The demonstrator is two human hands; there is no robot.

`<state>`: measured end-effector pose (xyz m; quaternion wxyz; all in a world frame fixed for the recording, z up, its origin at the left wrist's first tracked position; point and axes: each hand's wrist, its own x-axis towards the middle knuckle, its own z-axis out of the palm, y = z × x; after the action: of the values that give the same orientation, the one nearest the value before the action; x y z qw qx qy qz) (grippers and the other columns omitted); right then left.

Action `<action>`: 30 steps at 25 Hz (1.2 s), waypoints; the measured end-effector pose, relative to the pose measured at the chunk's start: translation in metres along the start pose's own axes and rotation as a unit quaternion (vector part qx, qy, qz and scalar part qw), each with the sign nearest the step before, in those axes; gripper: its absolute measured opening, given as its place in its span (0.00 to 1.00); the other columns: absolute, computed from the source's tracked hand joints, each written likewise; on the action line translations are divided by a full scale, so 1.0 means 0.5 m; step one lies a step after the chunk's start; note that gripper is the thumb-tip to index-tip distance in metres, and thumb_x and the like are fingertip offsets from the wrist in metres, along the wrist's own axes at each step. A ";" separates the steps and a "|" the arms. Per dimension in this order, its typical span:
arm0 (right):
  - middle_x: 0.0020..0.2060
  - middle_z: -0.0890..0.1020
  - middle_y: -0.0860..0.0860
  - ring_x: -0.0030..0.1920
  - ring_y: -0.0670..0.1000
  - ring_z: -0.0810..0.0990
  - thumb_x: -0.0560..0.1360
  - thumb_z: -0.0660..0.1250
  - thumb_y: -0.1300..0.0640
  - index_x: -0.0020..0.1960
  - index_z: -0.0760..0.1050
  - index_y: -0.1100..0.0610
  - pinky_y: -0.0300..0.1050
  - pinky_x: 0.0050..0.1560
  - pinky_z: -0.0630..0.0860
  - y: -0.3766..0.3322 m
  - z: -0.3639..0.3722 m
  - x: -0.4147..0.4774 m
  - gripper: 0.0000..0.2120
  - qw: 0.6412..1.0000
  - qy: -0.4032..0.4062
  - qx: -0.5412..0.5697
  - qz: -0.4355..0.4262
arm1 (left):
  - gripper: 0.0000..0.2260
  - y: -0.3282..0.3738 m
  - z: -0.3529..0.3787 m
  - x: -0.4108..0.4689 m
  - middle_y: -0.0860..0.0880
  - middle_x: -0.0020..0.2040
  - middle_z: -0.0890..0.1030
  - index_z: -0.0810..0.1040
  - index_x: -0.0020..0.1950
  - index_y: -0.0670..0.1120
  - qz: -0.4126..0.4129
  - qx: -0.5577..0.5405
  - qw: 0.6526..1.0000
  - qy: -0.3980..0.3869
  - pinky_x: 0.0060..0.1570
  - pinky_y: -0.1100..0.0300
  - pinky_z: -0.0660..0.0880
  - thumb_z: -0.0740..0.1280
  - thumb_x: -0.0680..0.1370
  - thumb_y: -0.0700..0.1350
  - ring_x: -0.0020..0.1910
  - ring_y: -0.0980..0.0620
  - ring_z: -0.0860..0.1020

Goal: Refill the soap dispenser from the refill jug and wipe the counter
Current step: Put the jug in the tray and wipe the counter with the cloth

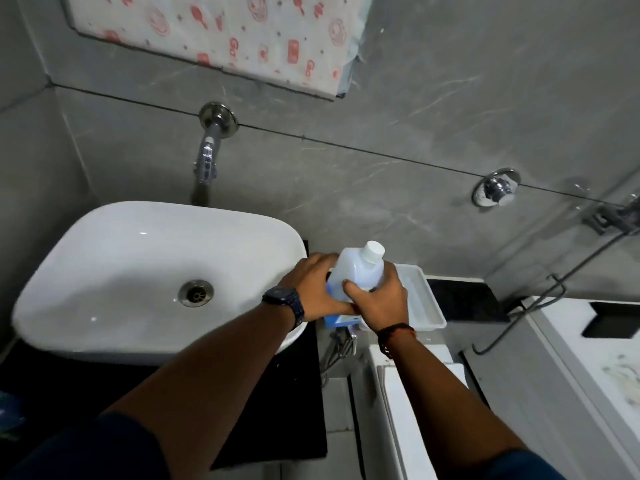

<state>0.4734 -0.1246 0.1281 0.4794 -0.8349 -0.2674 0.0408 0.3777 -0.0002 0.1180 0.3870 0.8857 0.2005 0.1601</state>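
Observation:
A translucent white refill jug (358, 270) with a white screw cap (373, 250) is upright between the sink and a tray, its cap on. My right hand (381, 299) grips the jug's front and right side. My left hand (313, 287) holds its left side, a dark watch on that wrist. Beneath the hands a blue-and-white object (341, 320) shows partly; I cannot tell what it is. The black counter (298, 386) runs under and in front of the basin.
A white basin (138, 271) with a metal drain sits left, under a chrome wall tap (207, 157). A white plastic tray (424, 299) stands right of the jug. A white appliance top (588, 358) and a thin hose lie at the right. A wall valve (496, 190) is above.

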 end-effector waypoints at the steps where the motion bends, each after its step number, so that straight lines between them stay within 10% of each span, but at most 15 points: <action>1: 0.49 0.80 0.50 0.48 0.54 0.78 0.57 0.75 0.45 0.60 0.71 0.52 0.43 0.44 0.74 0.037 -0.012 0.035 0.33 1.000 0.013 -0.005 0.002 | 0.39 0.003 0.033 0.037 0.51 0.62 0.74 0.68 0.65 0.55 0.011 0.016 1.000 0.002 0.57 0.51 0.74 0.73 0.57 0.67 0.59 0.49 0.73; 16: 0.55 0.79 0.57 0.53 0.57 0.78 0.62 0.79 0.52 0.65 0.66 0.53 0.45 0.51 0.74 0.679 -0.021 0.592 0.36 0.995 0.055 -0.045 0.073 | 0.41 -0.240 0.518 0.489 0.50 0.68 0.64 0.64 0.68 0.51 -0.071 0.161 0.982 -0.065 0.63 0.52 0.67 0.62 0.61 0.73 0.66 0.47 0.66; 22: 0.58 0.78 0.56 0.54 0.52 0.76 0.62 0.79 0.52 0.66 0.65 0.50 0.44 0.52 0.72 0.771 -0.020 0.634 0.37 0.995 0.051 -0.041 0.069 | 0.47 -0.290 0.579 0.509 0.47 0.78 0.45 0.48 0.76 0.48 -0.072 0.245 0.962 -0.093 0.72 0.52 0.45 0.58 0.66 0.73 0.76 0.47 0.45; 30: 0.57 0.74 0.62 0.59 0.59 0.71 0.63 0.74 0.38 0.63 0.67 0.63 0.52 0.60 0.68 0.739 -0.005 0.576 0.40 0.962 0.198 -0.180 -0.053 | 0.41 -0.300 0.580 0.499 0.43 0.75 0.58 0.58 0.74 0.44 -0.038 0.278 0.955 -0.092 0.71 0.52 0.46 0.61 0.69 0.68 0.74 0.43 0.55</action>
<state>0.8708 -0.1335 -0.1200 0.3661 -0.8833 -0.2141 -0.1997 0.6868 0.0320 -0.1507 0.1479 0.9609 0.2340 0.0014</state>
